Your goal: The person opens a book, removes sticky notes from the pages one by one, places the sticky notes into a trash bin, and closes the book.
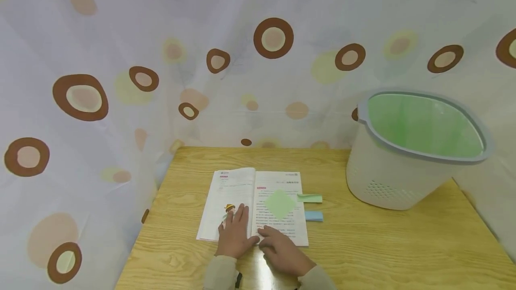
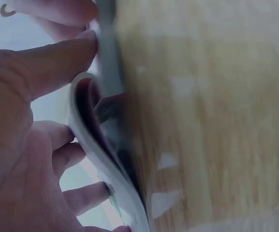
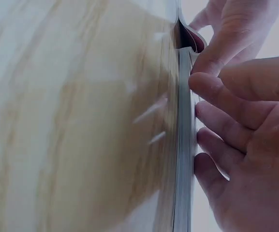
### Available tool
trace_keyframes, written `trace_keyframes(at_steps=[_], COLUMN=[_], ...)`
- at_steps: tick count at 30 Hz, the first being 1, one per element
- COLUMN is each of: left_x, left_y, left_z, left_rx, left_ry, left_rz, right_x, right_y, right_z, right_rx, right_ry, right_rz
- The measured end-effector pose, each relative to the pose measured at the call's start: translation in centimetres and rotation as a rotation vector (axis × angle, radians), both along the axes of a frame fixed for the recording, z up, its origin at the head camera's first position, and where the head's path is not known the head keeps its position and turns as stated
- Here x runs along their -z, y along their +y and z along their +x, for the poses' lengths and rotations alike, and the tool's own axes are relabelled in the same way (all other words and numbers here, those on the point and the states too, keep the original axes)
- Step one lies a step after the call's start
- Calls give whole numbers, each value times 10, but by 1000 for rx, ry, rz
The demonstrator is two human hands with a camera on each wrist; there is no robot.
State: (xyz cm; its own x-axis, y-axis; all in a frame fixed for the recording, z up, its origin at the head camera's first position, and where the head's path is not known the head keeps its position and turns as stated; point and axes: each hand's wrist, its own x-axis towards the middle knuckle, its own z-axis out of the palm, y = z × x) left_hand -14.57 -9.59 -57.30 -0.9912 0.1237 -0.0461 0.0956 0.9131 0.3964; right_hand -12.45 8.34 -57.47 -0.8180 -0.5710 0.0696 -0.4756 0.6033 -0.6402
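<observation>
An open book (image 1: 235,187) with printed pages lies on the wooden table. My left hand (image 1: 234,236) rests on its left page, fingers spread and thumb at the bottom of the fold. Beside it, my right hand (image 1: 282,252) touches the lower part of the right page with its fingertips. A green square sticky note (image 1: 280,204) sits turned like a diamond on that page. From the right edge stick out a green tab (image 1: 310,198) and a blue tab (image 1: 314,216). In the left wrist view the book's edge (image 2: 83,116) bulges up at the fold.
At the back right of the table (image 1: 375,245) stands a tall white laundry basket (image 1: 387,187) with a grey rim and a green inside. A white curtain (image 1: 238,3) with brown ring patterns hangs behind and at the sides.
</observation>
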Motion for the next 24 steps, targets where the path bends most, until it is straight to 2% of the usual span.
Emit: trace_keyframes(at_steps=[6,13,18,21,24], left_x=[-2,0,2,2,3], left_y=[2,6,7,7,9], left_z=[0,4,6,7,7], left_rx=[-8,-7,-18,-39,-64], left_ry=[10,20,50,67,59], left_rz=[-11,9,-6,-3,10], right_x=[-1,4,6,7,8], right_y=[0,3,2,-2,-4], right_z=[-1,3,3,2,3], right_rx=[77,74,73,71,84], right_ry=[58,99,94,96,53], right_rz=[-49,-93,-150,-150,-129])
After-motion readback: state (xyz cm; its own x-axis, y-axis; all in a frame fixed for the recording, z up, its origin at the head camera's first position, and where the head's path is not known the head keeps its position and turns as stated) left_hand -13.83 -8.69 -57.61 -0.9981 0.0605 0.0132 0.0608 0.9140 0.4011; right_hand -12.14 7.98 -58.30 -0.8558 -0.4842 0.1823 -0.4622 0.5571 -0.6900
